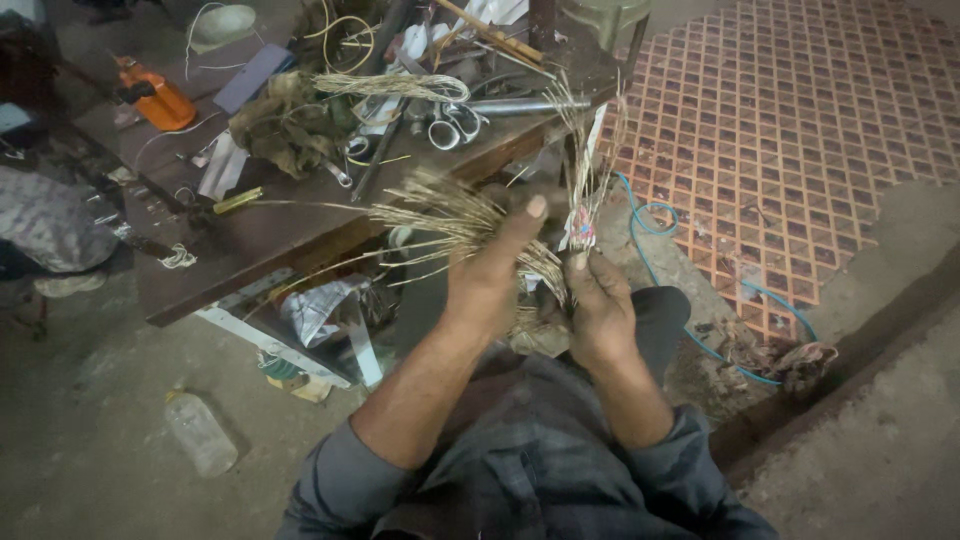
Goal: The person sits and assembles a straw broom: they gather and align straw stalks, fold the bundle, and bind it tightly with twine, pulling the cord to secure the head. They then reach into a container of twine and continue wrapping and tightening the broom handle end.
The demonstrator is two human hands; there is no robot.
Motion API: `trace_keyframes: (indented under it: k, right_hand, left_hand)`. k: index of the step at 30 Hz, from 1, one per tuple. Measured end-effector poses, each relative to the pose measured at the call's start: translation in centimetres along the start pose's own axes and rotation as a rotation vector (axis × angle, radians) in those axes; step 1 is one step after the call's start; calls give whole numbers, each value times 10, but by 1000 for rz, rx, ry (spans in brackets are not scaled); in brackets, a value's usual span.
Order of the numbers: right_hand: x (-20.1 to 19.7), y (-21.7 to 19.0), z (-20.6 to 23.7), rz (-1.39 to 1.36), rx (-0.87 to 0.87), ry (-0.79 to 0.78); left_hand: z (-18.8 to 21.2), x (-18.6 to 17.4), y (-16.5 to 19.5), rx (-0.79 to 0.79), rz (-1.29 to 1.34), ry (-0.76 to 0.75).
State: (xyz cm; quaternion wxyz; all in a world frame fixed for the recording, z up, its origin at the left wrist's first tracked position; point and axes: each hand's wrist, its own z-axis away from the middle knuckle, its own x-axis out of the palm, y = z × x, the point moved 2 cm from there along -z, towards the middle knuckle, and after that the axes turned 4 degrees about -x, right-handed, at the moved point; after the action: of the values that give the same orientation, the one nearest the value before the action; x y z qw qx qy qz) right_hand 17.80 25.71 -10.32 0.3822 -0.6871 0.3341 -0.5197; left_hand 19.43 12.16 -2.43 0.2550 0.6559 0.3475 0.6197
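Below the cluttered table, over the person's lap, both hands work a bundle of dry straw-coloured fibres. The left hand is closed around the splayed fan of fibres, thumb raised along its top. The right hand pinches a thinner upright tuft bound near its base with a coloured tie, its tips rising past the table edge. On the table lie an orange bottle, a crumpled rag, metal rings and loose cord. A clear plastic bottle lies on the floor, and a blue hose trails beside the patterned mat. The fan looks loosely gathered, so strands could slip free and scatter if the left grip eases; brittle tips might snap against the table edge.
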Motion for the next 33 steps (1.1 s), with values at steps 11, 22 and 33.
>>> trace_keyframes:
  k: [11,22,33]
  right_hand:
    - [1,-3,0,23,-43,-91]
    - [3,-6,-1,41,54,8]
    - [1,-3,-1,156,11,-94]
  left_hand:
    - [-5,2,-7,179,6,-47]
    - [-5,0,-4,120,58,-23]
    - [-7,-5,4,21,-216,-63]
